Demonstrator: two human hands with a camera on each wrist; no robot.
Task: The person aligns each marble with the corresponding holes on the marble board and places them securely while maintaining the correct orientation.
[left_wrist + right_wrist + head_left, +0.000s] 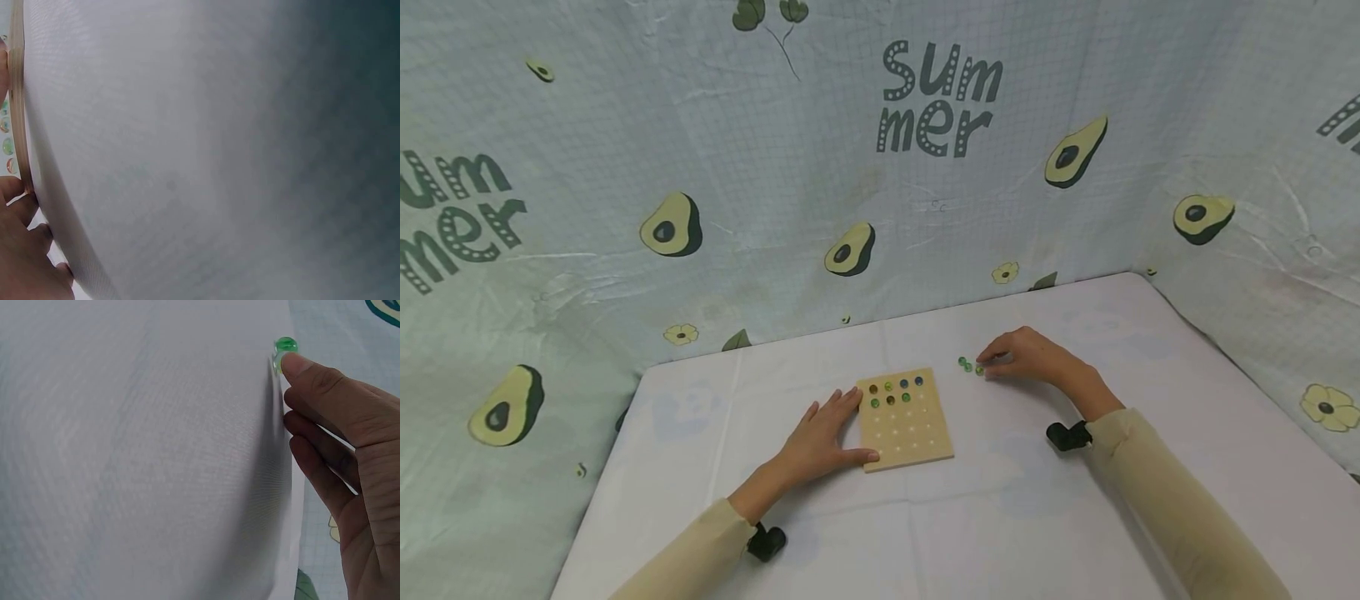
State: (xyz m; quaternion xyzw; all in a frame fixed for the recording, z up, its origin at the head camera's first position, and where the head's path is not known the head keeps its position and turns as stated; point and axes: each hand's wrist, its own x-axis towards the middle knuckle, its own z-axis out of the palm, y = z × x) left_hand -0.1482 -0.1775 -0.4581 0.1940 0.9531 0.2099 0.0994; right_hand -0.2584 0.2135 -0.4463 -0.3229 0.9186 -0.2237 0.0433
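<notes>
A square light wooden board [917, 437] with rows of hollows lies on the table. Several glass marbles [891, 400], amber, green and blue, sit in its two far rows. My left hand [822, 442] rests along the board's left side, fingers spread, with the thumb at the near corner and a fingertip at the far one. In the left wrist view, fingers touch the board's edge [19, 106]. To the right of the board, my right hand [1030, 360] pinches a green marble [980, 371] between thumb and fingers, low at the table. Two loose green marbles [965, 364] lie just left of its fingertips.
A white cloth covers the table [985, 517]. Behind and at the sides hangs a pale curtain [760, 250] printed with avocados and lettering, meeting the table's far edge. Small black devices [767, 542] are strapped at both wrists, below beige sleeves.
</notes>
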